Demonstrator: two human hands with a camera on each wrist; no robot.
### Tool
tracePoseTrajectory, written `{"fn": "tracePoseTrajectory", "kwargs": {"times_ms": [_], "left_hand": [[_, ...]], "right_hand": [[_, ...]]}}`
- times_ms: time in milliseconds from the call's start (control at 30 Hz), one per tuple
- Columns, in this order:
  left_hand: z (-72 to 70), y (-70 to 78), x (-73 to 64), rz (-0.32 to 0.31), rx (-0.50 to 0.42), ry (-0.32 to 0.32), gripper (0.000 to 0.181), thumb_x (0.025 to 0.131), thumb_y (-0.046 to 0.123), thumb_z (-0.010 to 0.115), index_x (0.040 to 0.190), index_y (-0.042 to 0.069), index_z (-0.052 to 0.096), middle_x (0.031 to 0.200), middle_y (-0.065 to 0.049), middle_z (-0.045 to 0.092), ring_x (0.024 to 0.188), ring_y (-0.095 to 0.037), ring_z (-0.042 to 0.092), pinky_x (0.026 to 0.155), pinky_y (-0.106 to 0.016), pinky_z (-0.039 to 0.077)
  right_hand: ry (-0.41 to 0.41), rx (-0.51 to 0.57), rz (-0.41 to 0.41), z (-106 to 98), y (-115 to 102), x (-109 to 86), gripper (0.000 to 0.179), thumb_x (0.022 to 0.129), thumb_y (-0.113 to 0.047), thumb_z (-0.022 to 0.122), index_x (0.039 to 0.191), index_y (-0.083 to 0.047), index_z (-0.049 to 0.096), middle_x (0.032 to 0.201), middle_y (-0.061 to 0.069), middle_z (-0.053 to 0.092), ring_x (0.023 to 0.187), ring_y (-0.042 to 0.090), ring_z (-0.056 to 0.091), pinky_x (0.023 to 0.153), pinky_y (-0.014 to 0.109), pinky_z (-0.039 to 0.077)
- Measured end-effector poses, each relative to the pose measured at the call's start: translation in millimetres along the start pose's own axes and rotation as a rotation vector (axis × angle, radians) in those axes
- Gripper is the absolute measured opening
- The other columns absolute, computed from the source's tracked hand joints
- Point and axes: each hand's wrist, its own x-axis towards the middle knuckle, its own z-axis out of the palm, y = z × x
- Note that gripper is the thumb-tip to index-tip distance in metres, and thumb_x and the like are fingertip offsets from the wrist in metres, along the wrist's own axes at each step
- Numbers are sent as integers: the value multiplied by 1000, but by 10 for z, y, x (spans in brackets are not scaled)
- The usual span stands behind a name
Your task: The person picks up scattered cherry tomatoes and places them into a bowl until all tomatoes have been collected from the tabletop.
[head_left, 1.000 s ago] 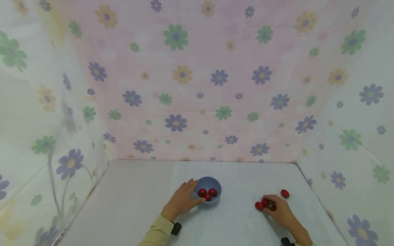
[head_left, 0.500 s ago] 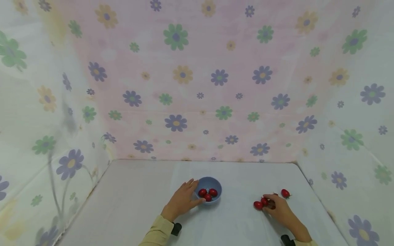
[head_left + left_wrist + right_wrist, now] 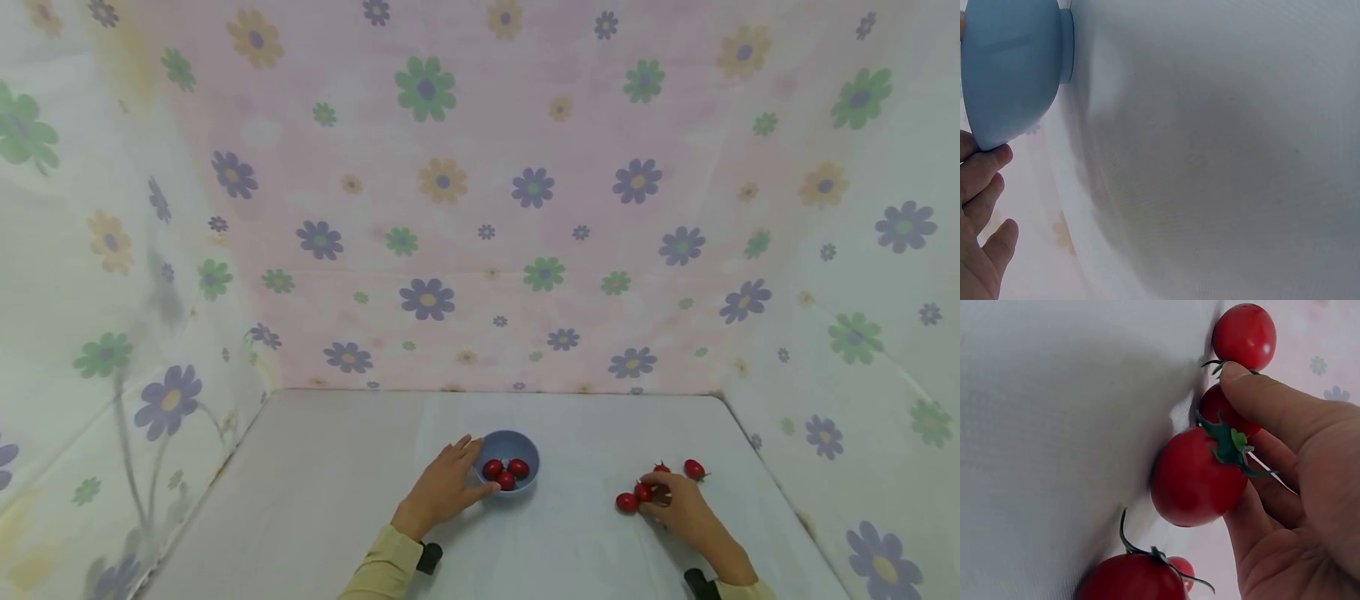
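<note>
My left hand (image 3: 441, 493) holds a small blue bowl (image 3: 517, 441) by its left side, the thumb at the near rim and the fingers farther back. Inside the bowl lie three red cherry tomatoes (image 3: 506, 481). To the right, my right hand (image 3: 688, 510) pinches a cherry tomato (image 3: 1225, 407) between thumb and fingers, low over the table. Another cherry tomato (image 3: 627, 502) lies just left of the fingertips. A larger-looking one with a green stem (image 3: 1194, 481) sits close under the hand in the right wrist view.
Behind the right hand, a cherry tomato (image 3: 662, 468) peeks out, and one more (image 3: 694, 470) lies farther right. The white table (image 3: 360, 442) is enclosed by flower-patterned cloth walls (image 3: 480, 192) at the back and both sides.
The leftmost loose tomato has shifted slightly left, and more of the tomato behind the right hand shows. The right hand has moved only slightly; the left hand and bowl stay put.
</note>
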Motion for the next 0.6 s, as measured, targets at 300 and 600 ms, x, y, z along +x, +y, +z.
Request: {"fn": "tracePoseTrajectory", "kwargs": {"times_ms": [300, 600], "left_hand": [[-9, -1, -4, 6, 15, 6, 86, 95, 63, 59, 153, 1, 42, 157, -15, 45, 150, -33, 35, 123, -53, 29], [-25, 14, -4, 14, 9, 11, 86, 95, 62, 60, 152, -1, 44, 156, -17, 46, 149, -35, 36, 122, -54, 30]], "right_hand": [[-8, 57, 23, -31, 40, -4, 41, 81, -1, 83, 118, 5, 68, 109, 10, 72, 96, 23, 70, 79, 35, 63], [44, 90, -33, -50, -5, -40, 41, 83, -2, 82, 121, 5, 68, 117, 15, 71, 106, 30, 70, 83, 35, 62]]}}
